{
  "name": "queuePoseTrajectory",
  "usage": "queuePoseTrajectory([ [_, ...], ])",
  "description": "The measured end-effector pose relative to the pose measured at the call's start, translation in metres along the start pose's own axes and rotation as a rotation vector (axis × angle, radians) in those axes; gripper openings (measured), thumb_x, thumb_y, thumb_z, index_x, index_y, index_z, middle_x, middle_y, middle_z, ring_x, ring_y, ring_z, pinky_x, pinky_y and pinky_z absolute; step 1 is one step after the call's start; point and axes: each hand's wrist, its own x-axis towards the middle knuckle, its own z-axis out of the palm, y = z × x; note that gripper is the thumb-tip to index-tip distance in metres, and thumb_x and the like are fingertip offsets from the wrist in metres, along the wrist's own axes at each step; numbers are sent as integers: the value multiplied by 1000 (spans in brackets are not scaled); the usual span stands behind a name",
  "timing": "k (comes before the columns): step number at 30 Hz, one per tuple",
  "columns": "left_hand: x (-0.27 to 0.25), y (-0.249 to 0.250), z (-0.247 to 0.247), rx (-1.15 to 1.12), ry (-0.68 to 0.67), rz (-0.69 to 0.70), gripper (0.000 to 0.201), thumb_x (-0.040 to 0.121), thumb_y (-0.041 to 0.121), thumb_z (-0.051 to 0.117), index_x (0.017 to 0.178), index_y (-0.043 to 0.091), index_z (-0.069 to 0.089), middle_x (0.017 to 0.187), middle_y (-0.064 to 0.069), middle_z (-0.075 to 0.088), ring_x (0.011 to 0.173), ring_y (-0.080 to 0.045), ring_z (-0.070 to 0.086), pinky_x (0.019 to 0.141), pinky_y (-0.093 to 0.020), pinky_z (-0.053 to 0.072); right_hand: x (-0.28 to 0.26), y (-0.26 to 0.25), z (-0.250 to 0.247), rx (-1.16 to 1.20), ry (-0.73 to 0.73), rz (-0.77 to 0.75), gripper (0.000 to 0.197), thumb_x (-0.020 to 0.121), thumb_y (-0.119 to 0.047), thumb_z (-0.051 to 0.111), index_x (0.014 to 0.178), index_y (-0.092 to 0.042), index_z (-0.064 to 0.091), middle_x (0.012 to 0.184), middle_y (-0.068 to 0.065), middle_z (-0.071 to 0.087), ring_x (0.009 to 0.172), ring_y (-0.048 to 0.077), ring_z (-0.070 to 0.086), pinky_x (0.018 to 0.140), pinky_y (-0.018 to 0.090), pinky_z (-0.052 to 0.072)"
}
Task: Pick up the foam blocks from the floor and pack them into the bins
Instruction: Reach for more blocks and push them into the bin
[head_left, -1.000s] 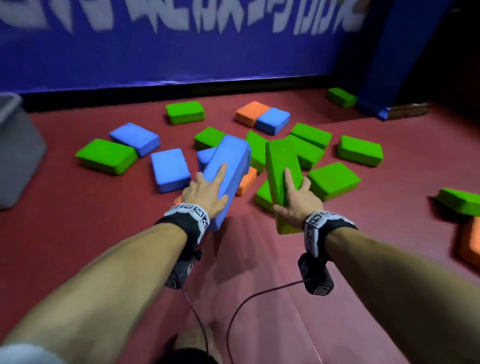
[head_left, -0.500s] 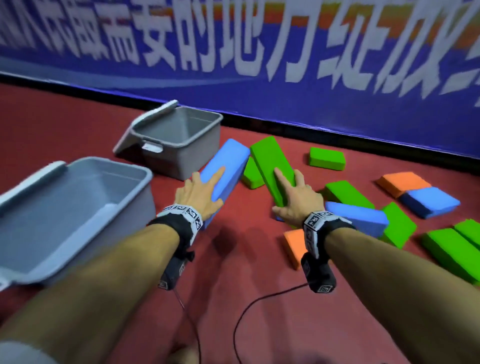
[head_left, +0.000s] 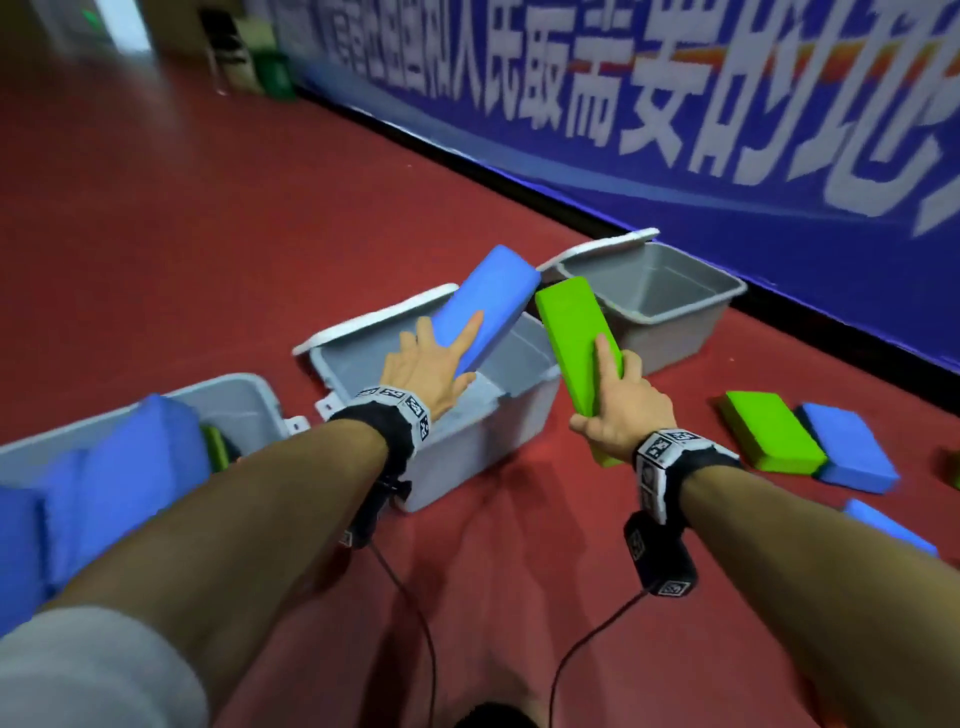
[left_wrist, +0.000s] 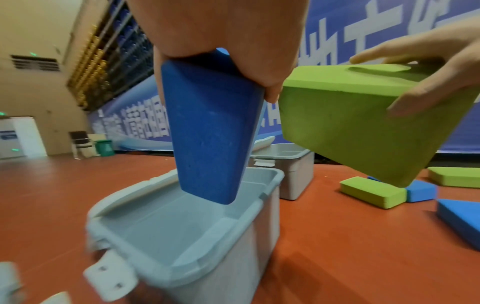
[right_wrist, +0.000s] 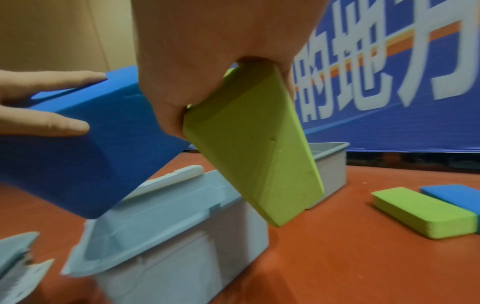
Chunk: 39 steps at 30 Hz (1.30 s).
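Observation:
My left hand (head_left: 426, 369) grips a blue foam block (head_left: 485, 306) and holds it tilted over the open middle grey bin (head_left: 467, 436); in the left wrist view the blue block (left_wrist: 213, 131) hangs just above that bin's (left_wrist: 182, 236) opening. My right hand (head_left: 618, 410) grips a green foam block (head_left: 576, 348) on edge, in the air over the bin's right rim. In the right wrist view the green block (right_wrist: 257, 148) slants down toward the bin (right_wrist: 168, 226). More loose blocks, a green one (head_left: 769, 439) and a blue one (head_left: 852, 457), lie on the red floor at the right.
A bin at the left (head_left: 244, 400) holds several blue blocks (head_left: 119, 483). A third, empty grey bin (head_left: 660, 301) stands behind, near the blue banner wall (head_left: 675, 104). Another blue block (head_left: 888, 527) lies by my right forearm. Cables (head_left: 415, 623) trail from my wrists over the floor.
I have turned left and carried both blocks from the scattered pile toward the bins. The blue block is now over the middle bin, the green one beside it.

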Motion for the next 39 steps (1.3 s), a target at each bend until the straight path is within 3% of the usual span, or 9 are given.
queuePoseTrajectory([
  [6,-59,-120,-30,143,49,-199,74,97,52,47,153,47,-1,139,-19,28,109,-36,45,82,-45,45,9,-119,5,-41,16,-267,108,79,-48,71,155,-24,-2,155,14,13,122,39,50,90,48,46],
  [12,-148,-242,-64,240,83,-421,77,94,48,53,153,48,2,149,-22,21,117,-40,40,91,-54,40,1,-237,5,-1,40,-559,113,75,-46,75,155,-32,-4,162,2,6,121,35,52,85,44,48],
  [20,-231,-321,-56,309,-25,-659,81,94,40,58,152,49,3,150,-19,18,119,-38,39,91,-53,40,-23,-360,46,66,-5,-755,120,71,-38,76,155,-27,-9,161,0,10,128,34,48,93,49,45],
  [26,-256,-338,-20,298,-201,-700,88,90,45,61,152,48,-1,148,-14,24,127,-38,37,96,-55,41,-38,-397,108,140,-167,-706,119,73,-47,77,155,-23,-6,158,7,11,125,37,49,95,46,45],
  [29,-242,-342,-19,281,-245,-533,103,81,59,64,154,39,-6,148,-7,37,127,-34,39,96,-48,39,-35,-388,134,327,-310,-611,125,70,-43,83,155,-19,-6,160,7,3,140,30,33,111,42,34],
  [31,-228,-342,-21,167,-297,-504,102,79,58,67,156,36,4,146,-4,44,131,-31,38,99,-44,39,-30,-379,143,380,-427,-619,133,67,-35,87,154,-16,-11,162,6,-4,148,24,16,117,37,24],
  [33,-221,-340,-17,84,-376,-539,99,77,57,70,155,38,11,156,2,32,140,-29,27,107,-51,32,-28,-373,146,331,-502,-628,133,69,-31,86,153,-17,-17,161,4,-16,149,21,10,116,34,24],
  [35,-221,-338,-7,-30,-449,-636,105,75,58,72,153,47,3,164,5,8,148,-32,9,108,-66,20,-26,-373,148,295,-548,-617,128,74,-30,83,152,-23,-19,160,6,-23,149,22,13,113,34,28],
  [39,-217,-335,5,-118,-436,-751,96,84,56,64,149,56,-7,164,2,-10,149,-37,-6,105,-78,9,-20,-379,152,241,-558,-606,94,89,-35,67,154,-37,-1,159,14,-21,142,33,32,113,38,32],
])
